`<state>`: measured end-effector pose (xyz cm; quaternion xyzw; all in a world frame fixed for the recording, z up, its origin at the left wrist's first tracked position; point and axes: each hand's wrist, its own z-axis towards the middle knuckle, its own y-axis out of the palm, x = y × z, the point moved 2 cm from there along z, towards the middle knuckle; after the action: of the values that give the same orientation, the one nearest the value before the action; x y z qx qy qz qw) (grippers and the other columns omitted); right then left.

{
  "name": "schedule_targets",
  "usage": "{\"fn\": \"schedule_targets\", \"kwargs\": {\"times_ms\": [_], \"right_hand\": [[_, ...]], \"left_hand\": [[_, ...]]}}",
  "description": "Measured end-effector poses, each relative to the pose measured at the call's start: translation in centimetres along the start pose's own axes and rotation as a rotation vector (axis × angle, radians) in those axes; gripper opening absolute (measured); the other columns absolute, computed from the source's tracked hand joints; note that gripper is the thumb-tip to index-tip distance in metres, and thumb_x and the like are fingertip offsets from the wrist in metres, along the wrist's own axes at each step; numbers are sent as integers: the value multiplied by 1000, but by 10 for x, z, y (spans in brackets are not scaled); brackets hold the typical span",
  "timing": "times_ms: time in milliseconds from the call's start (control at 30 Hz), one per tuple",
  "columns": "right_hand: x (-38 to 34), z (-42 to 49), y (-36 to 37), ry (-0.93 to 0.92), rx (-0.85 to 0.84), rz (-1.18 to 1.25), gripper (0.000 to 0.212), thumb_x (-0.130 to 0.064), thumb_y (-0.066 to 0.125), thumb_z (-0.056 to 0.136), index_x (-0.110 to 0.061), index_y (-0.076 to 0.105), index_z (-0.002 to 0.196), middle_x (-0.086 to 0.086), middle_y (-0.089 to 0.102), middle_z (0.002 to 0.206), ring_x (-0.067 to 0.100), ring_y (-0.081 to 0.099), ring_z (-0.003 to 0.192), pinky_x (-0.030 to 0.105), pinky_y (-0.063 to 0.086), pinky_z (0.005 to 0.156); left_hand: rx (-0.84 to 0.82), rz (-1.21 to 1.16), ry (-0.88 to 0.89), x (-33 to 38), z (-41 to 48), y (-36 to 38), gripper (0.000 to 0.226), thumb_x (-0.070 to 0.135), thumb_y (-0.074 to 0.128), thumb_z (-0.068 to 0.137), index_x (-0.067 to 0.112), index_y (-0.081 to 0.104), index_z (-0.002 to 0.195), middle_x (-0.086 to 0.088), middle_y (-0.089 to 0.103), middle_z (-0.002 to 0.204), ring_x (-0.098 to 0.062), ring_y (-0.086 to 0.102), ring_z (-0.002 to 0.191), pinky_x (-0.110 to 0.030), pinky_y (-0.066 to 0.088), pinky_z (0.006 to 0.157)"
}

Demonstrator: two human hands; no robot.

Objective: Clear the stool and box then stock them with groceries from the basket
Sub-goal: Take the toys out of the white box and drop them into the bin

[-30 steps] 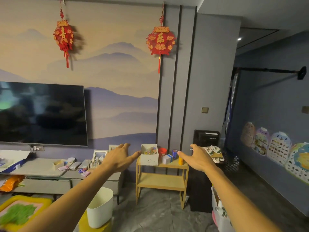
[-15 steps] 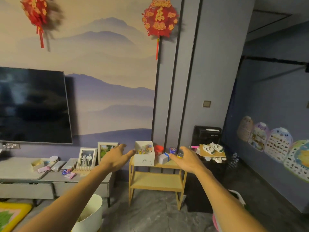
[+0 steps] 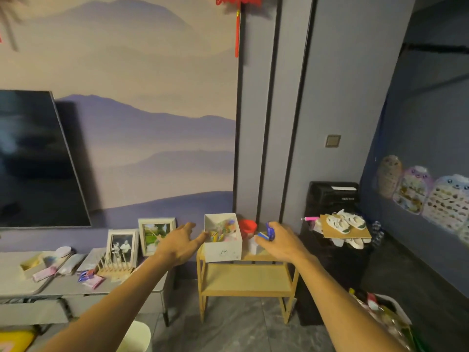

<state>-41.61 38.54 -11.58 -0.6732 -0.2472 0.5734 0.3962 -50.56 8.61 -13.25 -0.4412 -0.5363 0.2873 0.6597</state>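
Both your forearms rise from the bottom of the frame toward its centre. Your left hand (image 3: 179, 243) is spread open and empty, fingertips just beside the left wall of the white box (image 3: 222, 240). Your right hand (image 3: 280, 241) is loosely curled near small items on the right of the wooden stool (image 3: 247, 280); whether it grips anything, you cannot tell. The box sits on the stool's top, full of colourful bits. At lower right, the basket (image 3: 380, 315) holds groceries. Since a second ago, both hands have closed in on the stool.
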Motion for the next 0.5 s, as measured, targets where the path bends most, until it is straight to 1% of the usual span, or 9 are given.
{"fn": "schedule_targets", "kwargs": {"times_ms": [67,133,167,200,233,300,333,400,500], "right_hand": [[4,36,3,-14,15,-11,66,-62,68,95,-25,52,146,0,61,139,25,63,124,36,54,89],[11,78,8,-33,21,-27,68,-62,68,96,-24,50,150,2,58,149,27,60,131,38,54,94],[15,98,11,-39,5,-38,67,-61,67,97,-25,50,150,1,58,150,26,60,132,36,53,90],[17,115,14,-38,-25,-42,63,-60,66,98,-26,51,148,0,60,148,24,61,129,32,50,82],[18,134,17,-46,-48,-32,57,-59,66,98,-28,53,144,-2,62,143,22,63,121,30,49,77],[21,171,23,-76,-73,-6,47,-58,69,96,-31,59,133,-3,68,132,17,61,103,34,53,80],[21,186,24,-92,-73,8,46,-58,71,94,-31,62,130,-4,70,128,15,59,98,35,53,81],[25,219,29,-119,-79,18,46,-56,73,93,-28,64,128,-5,70,120,14,59,95,31,49,77],[35,263,41,-145,-120,11,46,-55,73,94,-25,63,128,-9,61,109,15,62,98,27,44,71]], "left_hand": [[-5,-1,-24,-2,38,14,140,114,11,57,24,38,161,-7,51,161,-31,56,140,-52,48,114],[-6,-18,-57,-3,75,28,141,114,12,56,25,37,162,-6,51,161,-31,55,141,-53,47,116],[-7,-26,-66,-2,90,32,139,114,13,58,25,38,162,-6,51,161,-31,56,140,-53,47,115],[1,-47,-77,1,104,36,135,112,15,61,24,39,161,-6,52,160,-30,57,139,-51,47,115],[5,-85,-97,5,116,41,127,108,19,68,23,40,160,-7,53,159,-29,57,138,-49,47,114],[-4,-120,-131,12,144,51,111,96,27,80,22,40,160,-7,53,159,-28,58,137,-46,47,113],[-7,-120,-144,12,157,56,107,93,29,82,22,40,161,-8,53,159,-28,58,137,-46,47,113],[-16,-123,-179,10,183,69,112,97,29,79,21,40,161,-9,56,156,-28,59,135,-47,48,112],[-23,-112,-208,-2,224,88,131,110,21,66,21,42,159,-8,60,151,-27,62,130,-48,51,110]]}}
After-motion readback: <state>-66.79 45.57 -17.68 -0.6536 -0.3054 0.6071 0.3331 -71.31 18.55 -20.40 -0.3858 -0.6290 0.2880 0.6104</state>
